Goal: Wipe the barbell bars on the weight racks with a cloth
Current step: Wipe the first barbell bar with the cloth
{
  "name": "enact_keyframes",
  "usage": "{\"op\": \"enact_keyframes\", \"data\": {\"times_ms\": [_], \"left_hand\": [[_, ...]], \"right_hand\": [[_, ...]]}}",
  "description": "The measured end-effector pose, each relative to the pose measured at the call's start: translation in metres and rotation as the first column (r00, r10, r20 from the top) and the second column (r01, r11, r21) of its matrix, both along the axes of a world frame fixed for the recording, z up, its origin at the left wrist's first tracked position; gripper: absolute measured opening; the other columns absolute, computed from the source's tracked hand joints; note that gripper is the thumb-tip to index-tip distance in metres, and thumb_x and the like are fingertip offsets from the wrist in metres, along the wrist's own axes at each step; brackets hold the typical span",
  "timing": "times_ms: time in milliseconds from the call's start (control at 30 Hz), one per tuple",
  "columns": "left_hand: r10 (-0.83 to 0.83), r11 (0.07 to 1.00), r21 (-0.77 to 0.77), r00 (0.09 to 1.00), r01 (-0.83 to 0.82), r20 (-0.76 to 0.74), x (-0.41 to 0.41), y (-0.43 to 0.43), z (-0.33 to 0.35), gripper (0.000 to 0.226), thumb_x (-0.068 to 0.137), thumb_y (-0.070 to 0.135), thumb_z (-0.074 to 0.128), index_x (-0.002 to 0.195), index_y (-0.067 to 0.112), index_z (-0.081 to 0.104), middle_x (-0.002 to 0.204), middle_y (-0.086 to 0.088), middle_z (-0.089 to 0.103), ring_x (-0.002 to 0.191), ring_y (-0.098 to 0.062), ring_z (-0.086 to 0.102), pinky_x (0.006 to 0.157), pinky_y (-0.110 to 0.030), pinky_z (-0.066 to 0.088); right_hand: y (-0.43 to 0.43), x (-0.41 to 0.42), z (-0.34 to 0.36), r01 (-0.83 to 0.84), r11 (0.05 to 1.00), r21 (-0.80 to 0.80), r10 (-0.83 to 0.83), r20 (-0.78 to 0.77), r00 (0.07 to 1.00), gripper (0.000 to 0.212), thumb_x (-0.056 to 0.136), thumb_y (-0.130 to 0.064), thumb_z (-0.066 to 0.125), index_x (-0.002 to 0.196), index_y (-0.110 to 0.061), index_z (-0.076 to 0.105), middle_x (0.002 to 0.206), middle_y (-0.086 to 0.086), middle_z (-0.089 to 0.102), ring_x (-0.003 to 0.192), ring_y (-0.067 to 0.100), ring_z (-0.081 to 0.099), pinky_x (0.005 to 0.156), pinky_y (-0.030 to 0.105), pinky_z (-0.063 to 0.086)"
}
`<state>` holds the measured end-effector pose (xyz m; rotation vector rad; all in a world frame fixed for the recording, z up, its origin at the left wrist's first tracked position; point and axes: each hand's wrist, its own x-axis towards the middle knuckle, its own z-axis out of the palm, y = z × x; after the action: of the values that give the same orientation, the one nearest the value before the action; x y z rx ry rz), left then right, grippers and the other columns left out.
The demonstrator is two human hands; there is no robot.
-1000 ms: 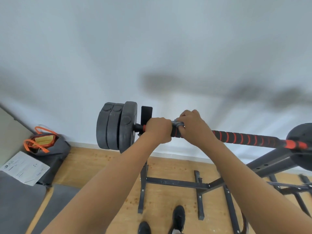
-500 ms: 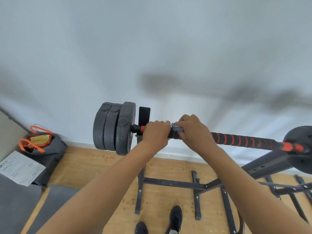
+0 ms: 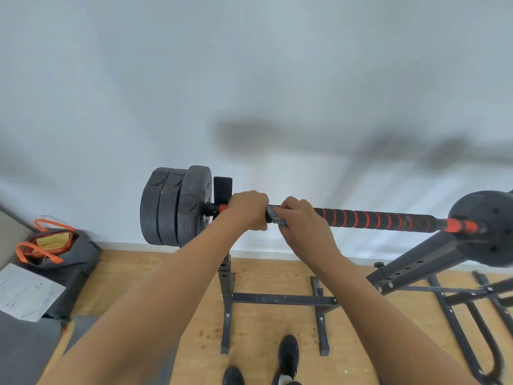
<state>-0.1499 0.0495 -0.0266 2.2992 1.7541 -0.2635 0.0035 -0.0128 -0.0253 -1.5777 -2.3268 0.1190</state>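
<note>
Clasping the stiff, likely heavy bar [image 3: 374, 219] mid-frame with your left hand [image 3: 245, 209] | right hand [image 3: 301, 222] pinches limp cloth [image 3: 275, 216] round it.

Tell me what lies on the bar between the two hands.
In the head view, a crumpled grey-blue cloth lies there on the black-and-orange barbell bar, pinched by the right hand, beside the left hand.

We saw a grey bag [image 3: 75, 262] with orange straps beside the white wall [image 3: 249, 65], a white paper [image 3: 25, 293] lying against its front, a grey mat [image 3: 25, 351], and black shoes [image 3: 288, 354] on the wooden floor [image 3: 263, 329].
</note>
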Motion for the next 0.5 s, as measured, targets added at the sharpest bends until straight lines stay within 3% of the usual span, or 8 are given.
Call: {"op": "enact_keyframes", "data": {"times_ms": [100,200,333,500], "left_hand": [[-0.03,0.959,0.284,0.998,0.014,0.054,-0.002,-0.023,-0.021,0.033,0.092,0.04,0.074,0.104,0.018,0.053,0.09,0.001,0.063,0.083,-0.024,0.063,0.071,-0.032,0.041],[0.011,0.927,0.376,1.0,-0.015,0.012,0.005,-0.026,-0.029,0.023,0.098,0.035,0.064,0.098,0.018,0.047,0.081,0.002,0.058,0.073,-0.023,0.055,0.069,-0.032,0.037],[0.046,0.959,0.28,0.999,-0.038,-0.021,0.01,-0.011,-0.021,0.018,0.102,0.024,0.055,0.085,0.019,0.05,0.073,0.002,0.048,0.07,-0.026,0.054,0.063,-0.031,0.038],[-0.018,1.0,0.016,1.0,0.018,0.011,0.003,0.004,-0.013,0.027,0.091,0.022,0.065,0.071,0.017,0.049,0.068,0.0,0.054,0.068,-0.026,0.057,0.063,-0.03,0.046]], "right_hand": [[0.016,-0.001,0.007,0.001,1.0,-0.019,-0.001,0.018,1.0,0.013,0.097,-0.024,0.057,0.098,-0.024,0.07,0.094,-0.009,0.055,0.087,0.015,0.047,0.051,0.03,0.042],[0.013,-0.004,0.003,0.021,1.0,-0.016,-0.022,-0.015,1.0,0.015,0.094,-0.022,0.057,0.099,-0.024,0.071,0.09,-0.009,0.052,0.083,0.014,0.049,0.053,0.032,0.047],[-0.005,0.001,-0.01,0.03,0.999,-0.014,-0.031,-0.065,0.997,0.028,0.097,-0.02,0.06,0.123,-0.025,0.068,0.085,-0.006,0.051,0.078,0.013,0.048,0.052,0.031,0.045],[-0.023,0.006,-0.022,0.005,1.0,-0.018,-0.006,-0.028,1.0,0.031,0.095,-0.021,0.065,0.124,-0.03,0.068,0.085,-0.01,0.048,0.077,0.012,0.045,0.052,0.027,0.043]]}}
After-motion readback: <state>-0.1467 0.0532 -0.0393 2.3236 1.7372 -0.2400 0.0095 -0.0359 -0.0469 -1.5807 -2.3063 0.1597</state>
